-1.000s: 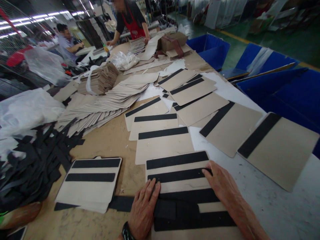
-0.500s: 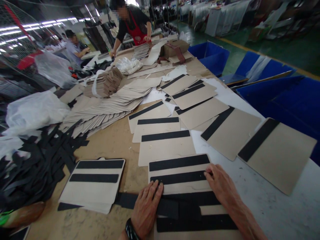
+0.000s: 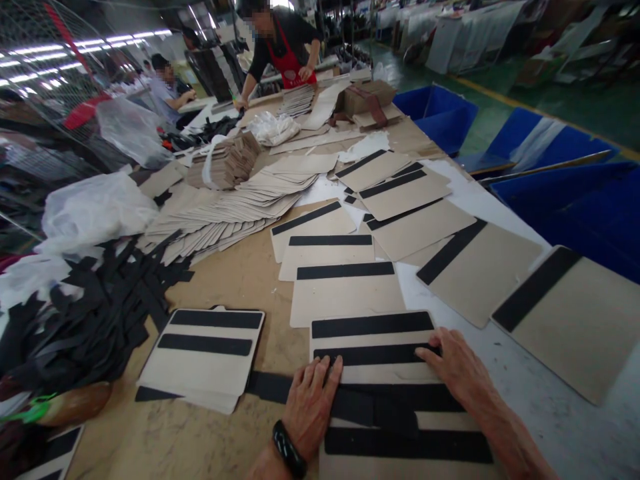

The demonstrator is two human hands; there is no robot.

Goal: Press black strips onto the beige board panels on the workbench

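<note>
Two bare hands lie flat on the nearest beige card panel (image 3: 373, 363), at six o'clock on the long work table (image 3: 235, 280): the left hand (image 3: 313, 403), with a dark wristband, and the right hand (image 3: 460, 377) each press fingertips onto an end of the panel's second black strip (image 3: 375, 354), apparently to bed it down straight and parallel to the strip above. Fingers of both hands are spread wide and laid open, gripping nothing. More black strips (image 3: 395, 400) lie loose across the panel just under the palms. The panels look like stiff matte board with rounded corners; the strips look soft and slightly fuzzy, like foam or felt tape. Single-strip panels (image 3: 345, 293) overlap in a row running toward twelve o'clock, and larger ones (image 3: 475, 267) fan out toward two o'clock. At nine o'clock sits a small stack of two-strip panels (image 3: 205, 353), and beyond it, at ten o'clock, a tangled heap of black strips (image 3: 85, 320) within easy reach. Blank panels (image 3: 225, 213) slump in a slanted pile at eleven o'clock. A person in a red apron (image 3: 287, 50) works at the far end.
</note>
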